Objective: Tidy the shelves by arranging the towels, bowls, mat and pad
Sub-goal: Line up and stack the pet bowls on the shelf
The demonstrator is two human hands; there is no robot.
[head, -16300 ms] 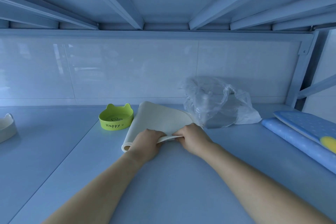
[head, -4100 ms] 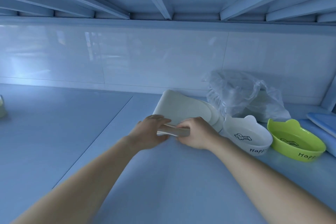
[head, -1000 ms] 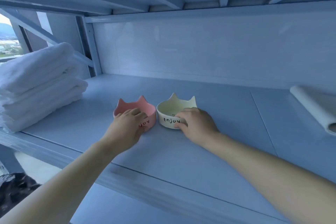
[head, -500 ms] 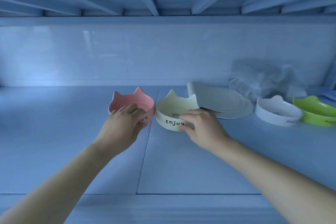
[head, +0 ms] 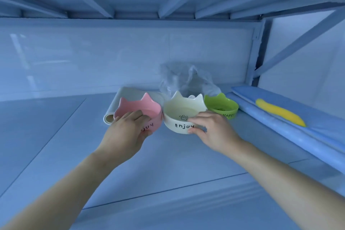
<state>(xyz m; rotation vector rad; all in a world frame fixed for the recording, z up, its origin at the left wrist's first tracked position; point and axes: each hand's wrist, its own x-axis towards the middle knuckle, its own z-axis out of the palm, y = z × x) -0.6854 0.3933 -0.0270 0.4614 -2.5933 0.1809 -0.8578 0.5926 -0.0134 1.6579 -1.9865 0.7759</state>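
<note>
My left hand [head: 127, 132] grips the front rim of a pink cat-eared bowl [head: 141, 107]. My right hand [head: 212, 130] grips the front right of a cream cat-eared bowl [head: 179, 110] marked "Enjoy". The two bowls are side by side, just above or on the shelf; I cannot tell which. Behind the pink bowl lies a rolled white mat [head: 115, 102]. A green bowl [head: 224, 107] stands right of the cream one. A white bowl's ear [head: 191, 96] peeks out behind the cream bowl.
A crumpled clear plastic bag [head: 186, 78] sits against the back wall. A blue pad with a yellow shape [head: 280, 112] lies along the right side. The shelf [head: 56, 127] stretches to the left. The shelf frame's upright and diagonal brace [head: 261, 52] stand at the right.
Both hands have carried the pink and cream bowls rightwards along the shelf, up to the mat and the green bowl. The view has swung right with them.
</note>
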